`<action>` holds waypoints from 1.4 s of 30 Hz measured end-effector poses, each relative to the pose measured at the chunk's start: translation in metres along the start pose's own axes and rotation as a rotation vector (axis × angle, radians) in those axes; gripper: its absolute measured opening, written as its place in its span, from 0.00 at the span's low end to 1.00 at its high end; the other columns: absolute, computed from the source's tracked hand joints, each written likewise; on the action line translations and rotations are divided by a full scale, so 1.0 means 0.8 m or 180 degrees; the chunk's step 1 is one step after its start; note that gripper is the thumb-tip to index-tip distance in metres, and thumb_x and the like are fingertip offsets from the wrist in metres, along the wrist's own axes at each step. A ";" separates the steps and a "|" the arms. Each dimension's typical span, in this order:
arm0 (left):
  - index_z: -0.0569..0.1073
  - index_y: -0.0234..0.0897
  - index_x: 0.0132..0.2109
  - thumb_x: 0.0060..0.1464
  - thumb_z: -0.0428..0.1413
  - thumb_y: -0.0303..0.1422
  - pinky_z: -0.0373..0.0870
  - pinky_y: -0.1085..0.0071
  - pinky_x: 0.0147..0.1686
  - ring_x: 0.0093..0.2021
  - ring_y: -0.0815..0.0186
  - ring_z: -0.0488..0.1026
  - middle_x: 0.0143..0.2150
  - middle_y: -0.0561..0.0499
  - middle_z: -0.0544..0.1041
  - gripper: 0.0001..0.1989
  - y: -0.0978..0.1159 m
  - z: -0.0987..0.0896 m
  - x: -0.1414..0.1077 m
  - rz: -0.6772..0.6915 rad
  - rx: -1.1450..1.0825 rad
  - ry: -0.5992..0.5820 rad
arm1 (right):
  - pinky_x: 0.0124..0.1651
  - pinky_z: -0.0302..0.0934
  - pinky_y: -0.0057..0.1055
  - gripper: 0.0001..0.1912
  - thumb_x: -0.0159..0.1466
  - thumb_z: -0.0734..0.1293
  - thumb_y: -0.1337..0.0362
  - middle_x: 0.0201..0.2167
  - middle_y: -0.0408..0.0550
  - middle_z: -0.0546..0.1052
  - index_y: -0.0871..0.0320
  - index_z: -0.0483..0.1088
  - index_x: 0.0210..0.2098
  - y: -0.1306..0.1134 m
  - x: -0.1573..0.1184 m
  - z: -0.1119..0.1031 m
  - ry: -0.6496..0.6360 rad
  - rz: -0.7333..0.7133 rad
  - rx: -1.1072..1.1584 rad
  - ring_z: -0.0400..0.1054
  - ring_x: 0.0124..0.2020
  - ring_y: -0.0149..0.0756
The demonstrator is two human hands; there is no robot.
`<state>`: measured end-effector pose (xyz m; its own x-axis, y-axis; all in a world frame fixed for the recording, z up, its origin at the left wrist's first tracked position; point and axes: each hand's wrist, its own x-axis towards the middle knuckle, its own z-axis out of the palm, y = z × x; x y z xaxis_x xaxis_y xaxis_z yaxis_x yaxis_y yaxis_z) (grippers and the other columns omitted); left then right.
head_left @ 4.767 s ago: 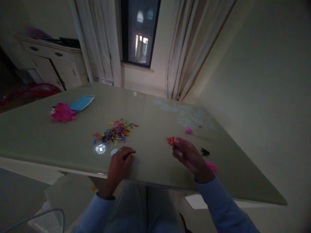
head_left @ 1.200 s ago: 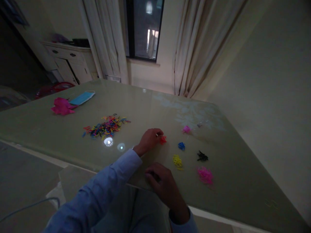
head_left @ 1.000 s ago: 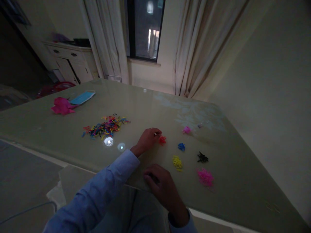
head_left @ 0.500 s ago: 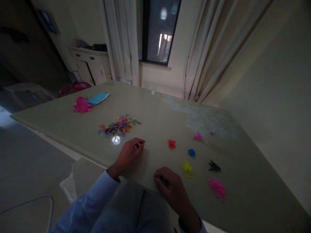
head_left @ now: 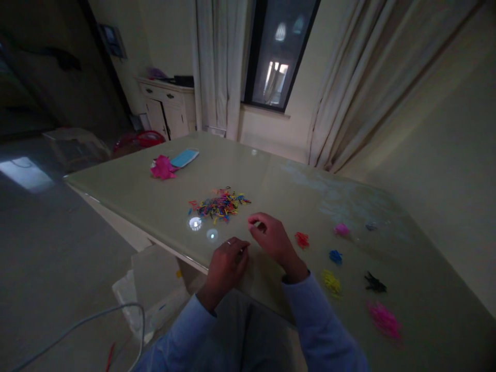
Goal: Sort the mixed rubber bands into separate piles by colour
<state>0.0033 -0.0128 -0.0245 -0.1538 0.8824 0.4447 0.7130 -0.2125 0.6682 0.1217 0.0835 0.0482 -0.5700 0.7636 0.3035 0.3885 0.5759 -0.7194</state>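
Note:
A mixed pile of small, thin, bendy coloured pieces, perhaps rubber bands (head_left: 220, 205), lies on the table. My right hand (head_left: 273, 238) is just right of this pile, thumb and fingertips brought together in a pinch. Closer to the table's front edge is my left hand (head_left: 228, 263), a ring on one finger, its fingertips pressed together. Anything in either pinch is too small to make out. Right of my hands lie sorted piles: red (head_left: 301, 239), blue (head_left: 335, 257), yellow (head_left: 331, 283), black (head_left: 375, 282) and pink (head_left: 385, 320).
The glossy table (head_left: 127, 188) bears a crumpled pink wrapper (head_left: 163, 168) and a blue face mask (head_left: 185, 158) at the far left. A small pink scrap (head_left: 341, 229) and clear plastic (head_left: 371, 227) lie right. A cable (head_left: 83, 324) runs across the floor.
My right hand has moved left and away from me, from beside the yellow pile to near the mixed pile. My left hand has drawn back slightly towards the front edge. The view has shifted left.

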 end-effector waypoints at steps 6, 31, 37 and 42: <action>0.75 0.37 0.39 0.57 0.52 0.27 0.69 0.67 0.37 0.36 0.62 0.74 0.35 0.47 0.78 0.08 -0.004 0.004 -0.001 -0.0078 0.0222 0.0010 | 0.44 0.60 0.27 0.10 0.60 0.64 0.73 0.38 0.49 0.79 0.59 0.76 0.37 0.023 0.086 0.056 -0.0633 0.0060 -0.1294 0.70 0.39 0.35; 0.75 0.36 0.40 0.56 0.52 0.26 0.70 0.67 0.36 0.36 0.62 0.74 0.35 0.48 0.77 0.08 -0.002 0.008 0.001 -0.0017 0.0473 0.0070 | 0.45 0.57 0.30 0.09 0.62 0.60 0.74 0.34 0.49 0.75 0.58 0.69 0.29 0.059 0.093 0.079 -0.0394 -0.0127 -0.0707 0.65 0.39 0.36; 0.75 0.36 0.40 0.56 0.52 0.26 0.70 0.68 0.37 0.36 0.62 0.75 0.36 0.47 0.78 0.08 0.000 0.008 0.000 -0.0074 0.0477 0.0017 | 0.37 0.58 0.29 0.08 0.63 0.60 0.68 0.29 0.44 0.73 0.58 0.68 0.29 0.053 0.086 0.072 -0.0281 0.0062 -0.0215 0.65 0.31 0.33; 0.76 0.36 0.39 0.57 0.53 0.27 0.69 0.67 0.36 0.36 0.62 0.75 0.36 0.47 0.77 0.07 0.000 0.006 0.000 -0.0082 0.0503 0.0004 | 0.22 0.47 0.24 0.08 0.60 0.67 0.60 0.25 0.38 0.68 0.57 0.67 0.30 0.024 0.060 0.046 -0.0362 0.1049 0.2162 0.55 0.20 0.25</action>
<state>0.0068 -0.0107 -0.0276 -0.1741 0.8861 0.4295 0.8075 -0.1211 0.5772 0.0752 0.1202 0.0256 -0.5871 0.8088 -0.0335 0.0417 -0.0111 -0.9991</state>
